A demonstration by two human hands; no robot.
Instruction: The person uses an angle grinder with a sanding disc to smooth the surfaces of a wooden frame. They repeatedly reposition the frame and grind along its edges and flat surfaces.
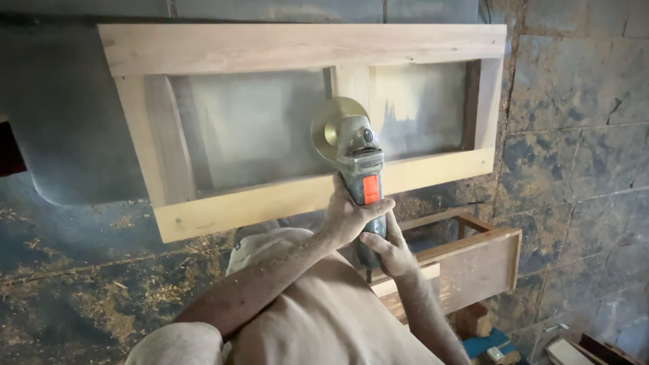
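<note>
Nearest the camera, the person's two forearms are rising from a tan shirt (324, 318) and meeting on an angle grinder (358, 172). The left hand (348, 213) is wrapping the grey body just below its orange switch patch (370, 190), fingers curled fully round; the right hand (391, 247) is gripping the tail of the tool lower down, also closed tight, so neither hand is spread or free. The left hand is sitting higher on the tool and so closer to the working end.

The grinder's long axis is running almost straight away from the hands, up the picture, and ending in a round yellowish sanding disc (331, 125). That disc is lying flat-on toward the upright middle strip (351, 84) of a pale wooden frame (297, 47), which is lying directly ahead of the hands with its own long axis crosswise, left to right (whether the disc is actually touching the wood I cannot tell).

To the right of the forearms and below the frame, a second, smaller wooden frame (473, 260) is standing on the floor. At the bottom right, a flat blue package (490, 341) is lying among offcuts, its markings too small to make out.

Farthest out, sawdust is covering the dark concrete floor (101, 284), and dust is hazing the frame's open panels
</note>
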